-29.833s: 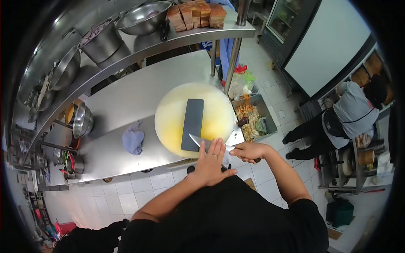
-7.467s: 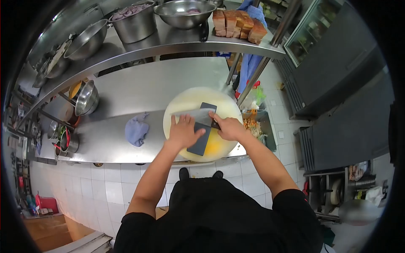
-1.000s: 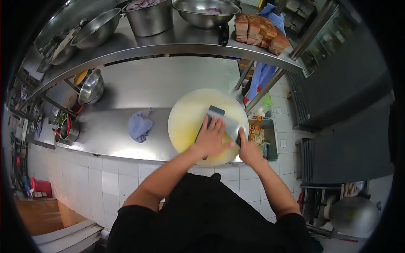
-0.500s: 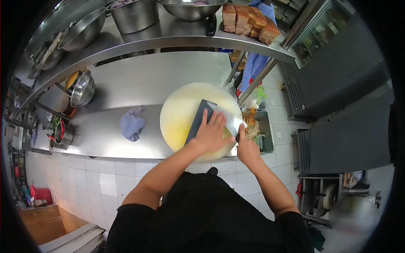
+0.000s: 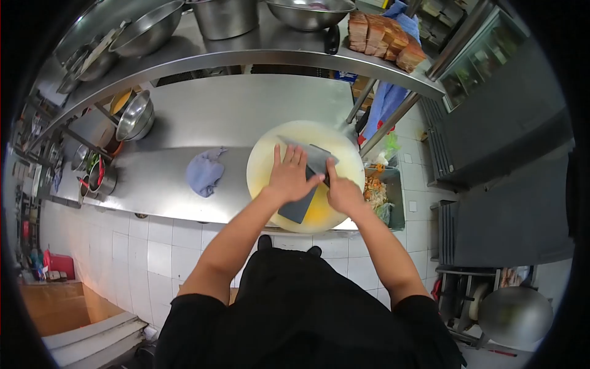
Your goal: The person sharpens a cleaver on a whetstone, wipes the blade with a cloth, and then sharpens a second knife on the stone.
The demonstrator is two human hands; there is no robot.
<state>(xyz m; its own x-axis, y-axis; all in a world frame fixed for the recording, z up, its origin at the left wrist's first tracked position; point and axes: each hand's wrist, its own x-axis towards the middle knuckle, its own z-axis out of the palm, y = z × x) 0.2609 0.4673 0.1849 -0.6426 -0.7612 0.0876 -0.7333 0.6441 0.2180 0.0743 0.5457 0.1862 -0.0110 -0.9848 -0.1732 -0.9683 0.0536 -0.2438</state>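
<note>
— What have your hands got hold of?

— Your right hand [image 5: 343,194] is closed around the dark handle of a cleaver [image 5: 310,154], whose broad, flat, grey steel blade lies across a sharpening stone [image 5: 299,206]. Your left hand [image 5: 287,175] is spread open, fingers [image 5: 289,155] straight and pressing flat on the blade; it grips nothing.

— And the stone?

— It is a dark grey rectangular slab with a matte look, lying slanted on a round cutting board [image 5: 264,160]. The board is pale and smooth, cream at the edges and stained yellow near the middle. Your hands cover much of the stone; only its near end shows clearly.

— What carries the board?

— A brushed stainless-steel bench [image 5: 203,123], dull and reflective, with the board at its right end. A crumpled blue-grey cloth [image 5: 204,172] lies on the bench, well apart from the board to its left. A shiny round steel bowl [image 5: 135,115] sits farther left.

— And the room?

— Above the bench runs a curved steel shelf [image 5: 258,52] holding wide metal bowls [image 5: 307,12] and a row of brown blocky slabs, perhaps roasted meat [image 5: 384,43]. Just right of the board is a rectangular bin [image 5: 384,194] with mixed scraps. The floor [image 5: 153,246] is white square tile.
</note>
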